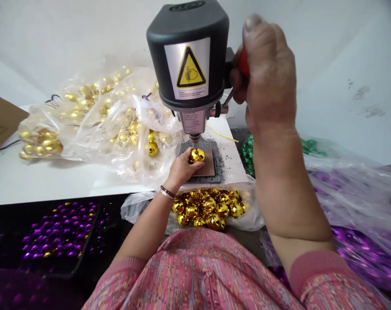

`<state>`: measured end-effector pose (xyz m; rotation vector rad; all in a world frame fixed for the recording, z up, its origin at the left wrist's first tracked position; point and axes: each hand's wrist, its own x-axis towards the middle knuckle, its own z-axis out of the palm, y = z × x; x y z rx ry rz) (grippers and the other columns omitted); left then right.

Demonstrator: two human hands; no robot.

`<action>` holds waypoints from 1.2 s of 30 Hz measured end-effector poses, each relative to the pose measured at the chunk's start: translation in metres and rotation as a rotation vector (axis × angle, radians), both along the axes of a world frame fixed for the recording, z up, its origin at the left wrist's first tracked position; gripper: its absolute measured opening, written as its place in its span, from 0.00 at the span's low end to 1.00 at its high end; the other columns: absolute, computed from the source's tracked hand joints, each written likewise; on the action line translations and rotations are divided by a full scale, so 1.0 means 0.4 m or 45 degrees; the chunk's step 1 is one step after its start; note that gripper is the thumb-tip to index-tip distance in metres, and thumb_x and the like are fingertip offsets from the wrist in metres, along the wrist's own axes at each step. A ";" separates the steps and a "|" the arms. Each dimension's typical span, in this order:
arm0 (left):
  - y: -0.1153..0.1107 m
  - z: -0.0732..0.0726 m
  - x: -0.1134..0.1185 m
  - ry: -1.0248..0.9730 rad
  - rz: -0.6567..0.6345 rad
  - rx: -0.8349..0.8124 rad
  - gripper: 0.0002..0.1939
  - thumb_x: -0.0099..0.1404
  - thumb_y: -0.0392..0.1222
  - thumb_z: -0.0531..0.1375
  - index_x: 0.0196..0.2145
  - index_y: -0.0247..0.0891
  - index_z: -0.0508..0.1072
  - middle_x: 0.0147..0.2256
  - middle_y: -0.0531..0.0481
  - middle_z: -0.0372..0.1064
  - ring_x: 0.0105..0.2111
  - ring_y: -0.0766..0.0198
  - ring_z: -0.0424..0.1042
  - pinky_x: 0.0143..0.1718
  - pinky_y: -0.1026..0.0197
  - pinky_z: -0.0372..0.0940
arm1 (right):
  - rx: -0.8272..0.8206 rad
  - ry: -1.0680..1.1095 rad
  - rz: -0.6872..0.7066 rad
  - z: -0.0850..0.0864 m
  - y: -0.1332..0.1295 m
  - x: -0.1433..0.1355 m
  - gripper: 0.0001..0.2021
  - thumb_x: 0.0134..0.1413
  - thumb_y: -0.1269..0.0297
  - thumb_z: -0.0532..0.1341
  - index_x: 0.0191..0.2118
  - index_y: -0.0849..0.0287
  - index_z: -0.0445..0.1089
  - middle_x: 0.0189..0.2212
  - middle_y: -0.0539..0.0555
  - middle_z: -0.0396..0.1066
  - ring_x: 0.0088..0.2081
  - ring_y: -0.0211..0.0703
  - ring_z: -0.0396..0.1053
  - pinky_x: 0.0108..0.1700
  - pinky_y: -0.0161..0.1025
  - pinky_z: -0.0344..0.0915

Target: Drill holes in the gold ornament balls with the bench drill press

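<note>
Under the bench drill press (187, 56), my left hand (181, 168) grips a shiny gold faceted ball (197, 155) between thumb and fingers. The ball rests on a brown board (208, 163) over the dark drill base (217, 150). The drill's tip meets or nearly meets the top of the ball; I cannot tell which. My right hand (268, 69) is wrapped round the red-knobbed drill press lever (243, 64) at the machine's right side. Close below my left hand, several gold faceted balls (210, 206) lie in an opened clear plastic bag (252, 211).
Clear bags of gold balls (95, 125) cover the white table's (8, 181) left side. A black tray (74, 267) of purple beads (60, 234) stands lower left. Bagged purple pieces (370, 254) and green ones (248, 153) lie right. A cardboard box (4, 118) sits far left.
</note>
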<state>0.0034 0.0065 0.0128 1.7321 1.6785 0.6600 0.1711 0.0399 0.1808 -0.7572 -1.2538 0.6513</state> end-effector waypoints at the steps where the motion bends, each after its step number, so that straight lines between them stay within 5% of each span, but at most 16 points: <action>1: 0.000 0.000 0.000 -0.005 0.009 -0.001 0.36 0.61 0.46 0.69 0.65 0.36 0.69 0.50 0.43 0.79 0.47 0.52 0.77 0.50 0.56 0.69 | 0.051 -0.034 0.012 -0.011 -0.017 0.004 0.14 0.67 0.61 0.54 0.29 0.56 0.54 0.22 0.43 0.55 0.22 0.26 0.55 0.26 0.29 0.58; 6: -0.002 0.001 0.002 -0.040 0.016 0.013 0.34 0.59 0.47 0.70 0.62 0.37 0.72 0.49 0.43 0.79 0.49 0.50 0.77 0.50 0.56 0.68 | 0.059 -0.251 -0.045 -0.075 -0.106 0.024 0.11 0.64 0.66 0.55 0.29 0.57 0.56 0.23 0.44 0.58 0.26 0.27 0.57 0.32 0.30 0.57; 11: -0.005 -0.005 0.001 -0.071 0.018 0.031 0.32 0.59 0.46 0.70 0.60 0.38 0.72 0.47 0.45 0.79 0.46 0.52 0.76 0.48 0.57 0.68 | 0.002 -0.299 -0.122 -0.131 -0.144 0.022 0.16 0.64 0.57 0.59 0.27 0.57 0.57 0.22 0.44 0.54 0.26 0.28 0.53 0.32 0.32 0.56; 22: -0.010 -0.013 0.000 -0.102 -0.011 0.058 0.23 0.59 0.46 0.69 0.52 0.41 0.75 0.41 0.48 0.78 0.44 0.53 0.76 0.47 0.58 0.67 | 0.176 -0.304 -0.252 -0.195 -0.138 0.012 0.19 0.62 0.49 0.61 0.26 0.56 0.63 0.20 0.45 0.57 0.23 0.29 0.53 0.27 0.35 0.55; 28: -0.012 -0.014 -0.002 -0.137 -0.029 0.069 0.23 0.61 0.47 0.67 0.53 0.42 0.74 0.44 0.47 0.79 0.44 0.53 0.76 0.47 0.56 0.67 | 0.424 -0.267 -0.209 -0.258 -0.113 0.014 0.10 0.65 0.58 0.59 0.32 0.53 0.68 0.26 0.47 0.67 0.29 0.32 0.65 0.34 0.36 0.64; 36: -0.009 -0.022 -0.002 -0.040 -0.018 0.056 0.26 0.62 0.48 0.67 0.56 0.42 0.73 0.45 0.46 0.79 0.44 0.52 0.77 0.44 0.57 0.67 | 0.510 -0.163 -0.170 -0.307 -0.087 0.006 0.04 0.62 0.63 0.60 0.35 0.51 0.69 0.26 0.48 0.66 0.30 0.35 0.66 0.35 0.38 0.67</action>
